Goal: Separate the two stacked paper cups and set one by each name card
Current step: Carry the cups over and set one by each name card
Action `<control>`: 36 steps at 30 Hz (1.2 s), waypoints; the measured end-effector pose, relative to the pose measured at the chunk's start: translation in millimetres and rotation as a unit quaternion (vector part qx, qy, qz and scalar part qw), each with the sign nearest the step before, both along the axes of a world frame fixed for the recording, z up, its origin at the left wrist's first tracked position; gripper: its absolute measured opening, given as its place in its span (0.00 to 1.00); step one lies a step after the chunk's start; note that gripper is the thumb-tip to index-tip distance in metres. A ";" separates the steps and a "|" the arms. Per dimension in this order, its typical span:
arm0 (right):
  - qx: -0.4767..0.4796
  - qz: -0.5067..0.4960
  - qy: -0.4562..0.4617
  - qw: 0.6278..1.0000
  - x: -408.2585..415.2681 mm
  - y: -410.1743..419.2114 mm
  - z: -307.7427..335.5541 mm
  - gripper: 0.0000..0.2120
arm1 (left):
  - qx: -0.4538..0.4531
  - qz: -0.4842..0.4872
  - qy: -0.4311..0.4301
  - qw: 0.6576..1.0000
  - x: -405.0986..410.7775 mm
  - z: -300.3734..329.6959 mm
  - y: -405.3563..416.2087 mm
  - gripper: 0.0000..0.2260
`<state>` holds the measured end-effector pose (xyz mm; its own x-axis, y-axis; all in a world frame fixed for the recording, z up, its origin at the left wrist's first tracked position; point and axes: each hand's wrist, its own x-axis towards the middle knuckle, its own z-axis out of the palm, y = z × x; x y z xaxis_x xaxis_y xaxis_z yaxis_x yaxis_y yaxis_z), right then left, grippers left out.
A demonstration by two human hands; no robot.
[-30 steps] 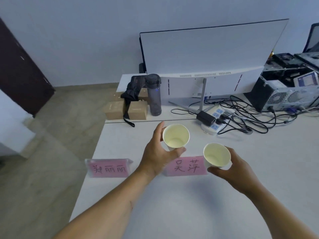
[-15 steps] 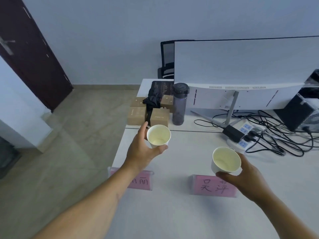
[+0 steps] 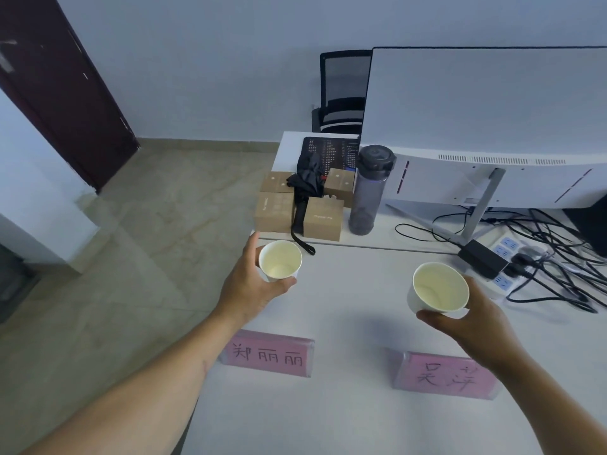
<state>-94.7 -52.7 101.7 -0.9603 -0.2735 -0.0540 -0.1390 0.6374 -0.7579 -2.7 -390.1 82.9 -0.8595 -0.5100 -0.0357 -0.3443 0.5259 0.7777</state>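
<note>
Two white paper cups are apart, one in each hand. My left hand [image 3: 251, 285] is wrapped around the left cup [image 3: 280, 259], which is behind the left pink name card [image 3: 267, 353] near the table's left edge. My right hand [image 3: 473, 318] grips the right cup [image 3: 439, 287], just behind the right pink name card [image 3: 446, 376]. Both cups are upright and look empty. I cannot tell whether either cup touches the white table [image 3: 345, 323].
At the back stand several brown cardboard boxes [image 3: 323, 218], a black folded umbrella [image 3: 307, 182], a dark water bottle [image 3: 369, 188] and a white monitor [image 3: 486, 126]. A power strip [image 3: 507, 261] with tangled cables lies at the right. The table's left edge drops to tiled floor [image 3: 147, 241].
My left hand carried its cup leftward, away from the right card to behind the left card. The right cup stayed by the right card. The view shifted left.
</note>
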 end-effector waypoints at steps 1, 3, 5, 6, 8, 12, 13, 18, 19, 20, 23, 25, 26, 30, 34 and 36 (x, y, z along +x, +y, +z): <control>-0.002 -0.002 0.000 1.000 -1.7 -2.7 -0.5 0.31 | -0.004 -0.001 -0.002 1.000 -0.8 -4.1 -2.1 0.49; -0.007 -0.008 -0.002 1.000 -7.1 -8.7 -4.1 0.30 | -0.007 -0.003 -0.014 1.000 -4.2 -13.4 -7.5 0.48; -0.007 -0.010 -0.002 1.000 -11.4 -12.9 -7.1 0.31 | -0.007 -0.005 -0.027 1.000 -6.9 -21.0 -11.5 0.48; -0.007 -0.009 -0.002 1.000 -12.7 -14.4 -7.8 0.31 | -0.008 -0.005 -0.034 0.999 -7.6 -23.4 -12.8 0.49; -0.007 -0.012 -0.005 1.000 -17.2 -18.1 -11.6 0.31 | -0.015 -0.007 -0.048 0.999 -10.8 -30.3 -16.5 0.49; -0.005 -0.015 -0.008 1.000 -24.2 -23.1 -19.5 0.32 | -0.036 -0.008 -0.083 0.996 -17.1 -42.7 -21.3 0.47; -0.004 -0.016 -0.009 1.000 -26.0 -24.1 -21.4 0.32 | -0.042 -0.007 -0.093 0.995 -18.8 -45.3 -22.3 0.47; -0.008 -0.021 -0.012 1.000 -32.9 -28.4 -29.6 0.31 | -0.062 -0.026 -0.140 0.988 -25.4 -56.5 -26.5 0.48; -0.011 -0.023 -0.013 1.000 -33.9 -29.1 -30.4 0.31 | -0.067 -0.031 -0.148 0.986 -26.2 -58.1 -27.0 0.48; -0.013 -0.023 -0.013 1.000 -35.0 -29.6 -31.8 0.31 | -0.073 -0.037 -0.158 0.984 -27.1 -60.3 -27.7 0.48; -0.013 -0.024 -0.008 1.000 -36.8 -31.4 -34.4 0.31 | -0.079 -0.055 -0.179 0.979 -29.2 -65.4 -29.8 0.48; -0.016 -0.026 -0.009 1.000 -38.0 -32.6 -35.3 0.31 | -0.078 -0.066 -0.186 0.977 -30.7 -68.3 -31.5 0.48; -0.018 -0.027 -0.009 0.999 -38.7 -32.9 -36.0 0.31 | -0.078 -0.070 -0.189 0.976 -31.1 -69.5 -32.2 0.48; -0.015 -0.029 -0.005 0.999 -39.7 -31.8 -36.9 0.31 | -0.082 -0.078 -0.198 0.974 -30.9 -73.2 -33.5 0.46; -0.015 -0.029 -0.005 0.999 -40.5 -30.8 -36.4 0.31 | -0.087 -0.084 -0.198 0.973 -29.8 -73.9 -35.2 0.46; -0.016 -0.029 -0.003 0.999 -40.9 -30.4 -34.9 0.31 | -0.091 -0.087 -0.197 0.972 -28.5 -73.4 -35.9 0.47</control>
<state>-135.5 -83.1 66.8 -0.9743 -0.2194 -0.0509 -0.0988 0.6195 -0.7787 -31.2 -426.0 9.5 -0.8712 -0.3862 -0.3030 -0.4901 0.7199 0.4915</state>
